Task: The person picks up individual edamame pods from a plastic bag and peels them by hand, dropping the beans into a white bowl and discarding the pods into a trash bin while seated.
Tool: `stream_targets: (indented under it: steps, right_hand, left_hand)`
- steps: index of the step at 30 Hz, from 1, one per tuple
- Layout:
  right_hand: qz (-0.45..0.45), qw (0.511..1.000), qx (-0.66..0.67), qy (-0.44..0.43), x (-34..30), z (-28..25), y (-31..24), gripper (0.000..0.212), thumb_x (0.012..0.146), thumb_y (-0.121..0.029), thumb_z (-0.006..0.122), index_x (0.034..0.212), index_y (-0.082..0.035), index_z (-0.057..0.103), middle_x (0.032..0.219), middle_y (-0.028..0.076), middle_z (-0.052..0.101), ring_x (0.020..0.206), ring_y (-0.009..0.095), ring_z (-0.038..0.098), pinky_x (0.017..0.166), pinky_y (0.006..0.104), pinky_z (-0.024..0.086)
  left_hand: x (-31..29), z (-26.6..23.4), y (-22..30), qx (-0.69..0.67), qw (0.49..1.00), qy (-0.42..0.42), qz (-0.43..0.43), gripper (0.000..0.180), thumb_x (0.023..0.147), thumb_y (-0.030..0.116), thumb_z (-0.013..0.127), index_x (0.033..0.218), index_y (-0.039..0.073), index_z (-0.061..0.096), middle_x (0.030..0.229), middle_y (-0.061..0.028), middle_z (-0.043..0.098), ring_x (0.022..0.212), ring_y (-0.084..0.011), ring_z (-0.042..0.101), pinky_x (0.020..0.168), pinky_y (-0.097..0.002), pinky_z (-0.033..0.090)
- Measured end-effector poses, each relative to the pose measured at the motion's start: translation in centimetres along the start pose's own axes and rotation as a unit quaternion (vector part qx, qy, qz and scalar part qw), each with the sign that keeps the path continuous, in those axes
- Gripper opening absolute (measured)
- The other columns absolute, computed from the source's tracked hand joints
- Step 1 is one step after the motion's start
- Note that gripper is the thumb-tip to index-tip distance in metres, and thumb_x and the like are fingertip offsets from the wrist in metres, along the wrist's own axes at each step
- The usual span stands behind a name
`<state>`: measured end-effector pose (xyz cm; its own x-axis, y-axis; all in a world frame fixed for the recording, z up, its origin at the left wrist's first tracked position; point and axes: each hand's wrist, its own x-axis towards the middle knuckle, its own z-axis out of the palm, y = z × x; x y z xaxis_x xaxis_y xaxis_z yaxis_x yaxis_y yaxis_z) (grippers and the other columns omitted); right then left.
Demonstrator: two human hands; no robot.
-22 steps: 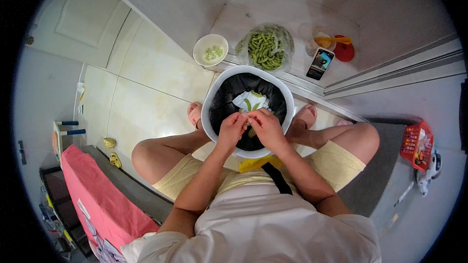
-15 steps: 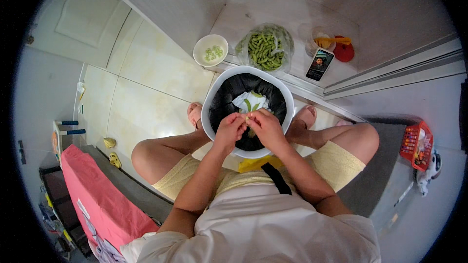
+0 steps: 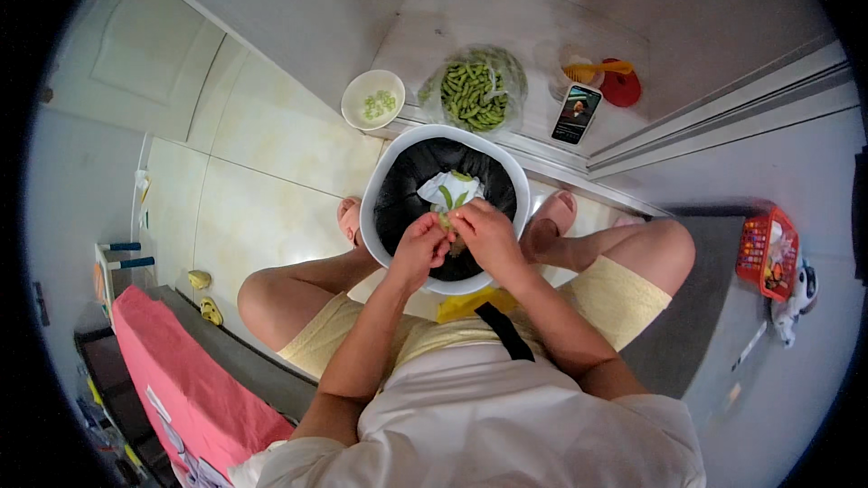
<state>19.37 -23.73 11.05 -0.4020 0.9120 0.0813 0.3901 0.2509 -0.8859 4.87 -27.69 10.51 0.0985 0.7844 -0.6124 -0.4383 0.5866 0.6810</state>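
Over a white bin (image 3: 369,217) lined with a black bag, my two hands meet with their fingertips together. My left hand (image 3: 421,244) pinches a small green soybean pod (image 3: 444,219), partly hidden by the fingers. My right hand (image 3: 486,231) grips the same pod from the other side. Down in the bin lie white tissue (image 3: 434,191) and a few green pods. Beyond the rim, a clear plastic bag of soybean pods (image 3: 473,95) stands on a ledge. To its left, a white bowl (image 3: 356,114) holds shelled pale green beans.
A phone (image 3: 576,114) with a lit screen lies right of the pod bag, near a red lid (image 3: 622,89) and an orange-handled tool (image 3: 599,67). A red basket (image 3: 768,253) sits at far right. Pink cloth (image 3: 185,370) drapes at left, near yellow slippers (image 3: 211,310).
The whole view has shifted slightly, so things sit a little further left. My hands stay together over the bin, with slightly more of the green pod showing between the fingers.
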Motion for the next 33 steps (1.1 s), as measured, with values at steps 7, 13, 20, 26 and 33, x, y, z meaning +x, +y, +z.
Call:
stream_targets:
  steps: [7, 13, 20, 26, 33]
  right_hand:
    - [-0.114, 0.981, -0.143, -0.072, 1.8, -1.7, 1.7, 0.018, 0.083, -0.015, 0.052, 0.092, -0.004, 0.062, 0.086, 0.014, 0.059, 0.079, 0.030, 0.056, 0.071, 0.0381, 0.045]
    - [0.226, 0.971, -0.030, -0.067, 12.8, -7.9, 0.4, 0.027, 0.081, -0.028, 0.056, 0.092, -0.006, 0.065, 0.085, 0.013, 0.063, 0.082, 0.028, 0.060, 0.071, 0.0366, 0.046]
    - [-0.012, 0.964, -0.266, -0.015, 21.4, -4.1, 12.8, 0.025, 0.078, -0.021, 0.060, 0.099, -0.008, 0.062, 0.100, 0.013, 0.059, 0.089, 0.030, 0.057, 0.075, 0.0392, 0.047]
    - [0.018, 0.921, -0.381, -0.083, 24.5, -0.2, 13.4, 0.027, 0.077, -0.021, 0.061, 0.096, -0.003, 0.061, 0.098, 0.016, 0.060, 0.093, 0.031, 0.058, 0.076, 0.0428, 0.049]
    - [0.155, 0.907, -0.390, -0.017, 25.7, -0.9, 15.9, 0.023, 0.075, -0.025, 0.060, 0.084, -0.003, 0.064, 0.083, 0.017, 0.063, 0.080, 0.034, 0.062, 0.069, 0.0436, 0.050]
  left_hand:
    - [1.0, -1.1, -1.7, 0.087, 0.993, 0.082, -0.018, 0.016, 0.091, 0.019, 0.047, 0.094, 0.007, 0.058, 0.065, 0.0031, 0.047, 0.049, -0.0047, 0.037, 0.042, -0.0189, 0.028]
    - [1.5, -1.0, -0.9, 0.142, 0.984, 0.106, -0.012, 0.041, 0.092, 0.034, 0.044, 0.073, 0.003, 0.062, 0.057, 0.0030, 0.044, 0.047, -0.0069, 0.037, 0.043, -0.0214, 0.030]
    - [1.7, -0.1, -1.5, 0.115, 0.992, 0.042, -0.009, 0.039, 0.094, 0.034, 0.040, 0.081, 0.002, 0.059, 0.052, 0.0039, 0.038, 0.046, -0.0058, 0.033, 0.043, -0.0213, 0.026]
    - [1.4, 0.3, -1.5, 0.092, 0.993, 0.054, 0.047, 0.019, 0.094, 0.019, 0.042, 0.095, 0.005, 0.055, 0.057, 0.0041, 0.038, 0.049, -0.0053, 0.033, 0.043, -0.0198, 0.026]
    - [2.7, -0.2, -2.5, 0.137, 0.985, 0.039, 0.093, 0.023, 0.094, 0.023, 0.043, 0.091, 0.007, 0.059, 0.058, 0.0071, 0.036, 0.049, -0.0031, 0.030, 0.043, -0.0186, 0.024]
